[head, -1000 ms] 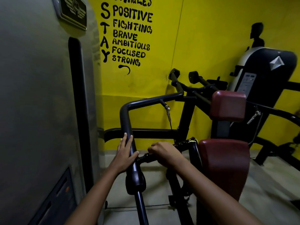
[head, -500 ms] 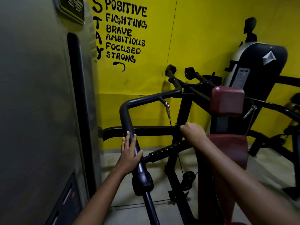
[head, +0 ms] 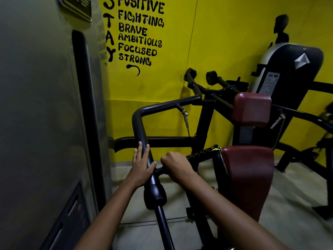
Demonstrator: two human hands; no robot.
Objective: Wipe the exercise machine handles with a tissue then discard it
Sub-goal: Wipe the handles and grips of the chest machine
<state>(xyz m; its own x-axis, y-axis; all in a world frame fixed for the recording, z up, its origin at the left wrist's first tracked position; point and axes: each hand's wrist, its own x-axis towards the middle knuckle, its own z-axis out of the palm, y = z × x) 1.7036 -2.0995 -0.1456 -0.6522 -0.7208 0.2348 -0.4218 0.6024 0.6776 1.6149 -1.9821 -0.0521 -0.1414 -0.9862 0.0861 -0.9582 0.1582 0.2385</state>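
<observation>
A black exercise machine stands in front of me. Its bent tubular arm (head: 139, 121) runs down to a thick rubber grip (head: 155, 194). My left hand (head: 141, 168) lies flat against this arm, fingers straight and thumb hooked round the other side. A short knurled black handle (head: 201, 153) sticks out sideways from the arm. My right hand (head: 175, 166) is closed in a fist around its near end, close to the arm. No tissue shows; the fist hides whatever is under it.
A grey weight-stack cover (head: 36, 105) fills the left side, close to my left arm. Dark red pads (head: 248, 174) (head: 251, 109) stand right of the handle. Another machine (head: 292, 69) sits at the back right against the yellow wall (head: 225, 42). Concrete floor lies below.
My right hand slid out along the handle towards the red pad, then came back to the near end by the arm. My left hand stayed on the arm.
</observation>
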